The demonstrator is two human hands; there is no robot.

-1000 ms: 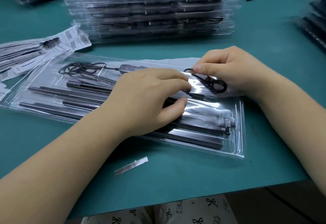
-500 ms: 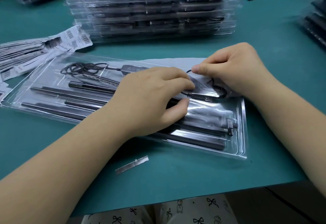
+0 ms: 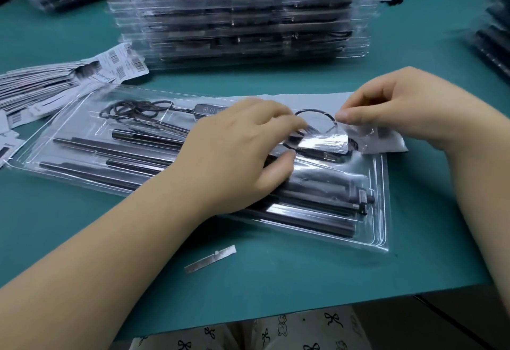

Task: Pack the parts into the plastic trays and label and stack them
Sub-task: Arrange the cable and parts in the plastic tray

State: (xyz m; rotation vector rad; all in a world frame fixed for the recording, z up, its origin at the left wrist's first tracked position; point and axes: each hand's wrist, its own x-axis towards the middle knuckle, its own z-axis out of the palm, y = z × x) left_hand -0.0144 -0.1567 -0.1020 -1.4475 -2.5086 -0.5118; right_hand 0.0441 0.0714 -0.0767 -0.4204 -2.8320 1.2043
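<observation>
clear moulded plastic tray (image 3: 382, 239) lying flat, holding black rods (image 3: 116, 151) | left hand (image 3: 237, 153) and right hand (image 3: 408, 109) both pinching a small clear cable bag (image 3: 323, 142)

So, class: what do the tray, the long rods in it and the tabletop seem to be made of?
Tray: thin clear plastic, glossy; contents show through and its ridges glare.
Rods: probably dark metal or glossy plastic; bright streaks run along them.
Tabletop: matte teal, perhaps a rubbery mat; no reflections.

Both hands' grip, left hand (image 3: 237, 151) and right hand (image 3: 400, 109), on clear film (image 3: 320, 142) over packed tray (image 3: 382, 228).
</observation>
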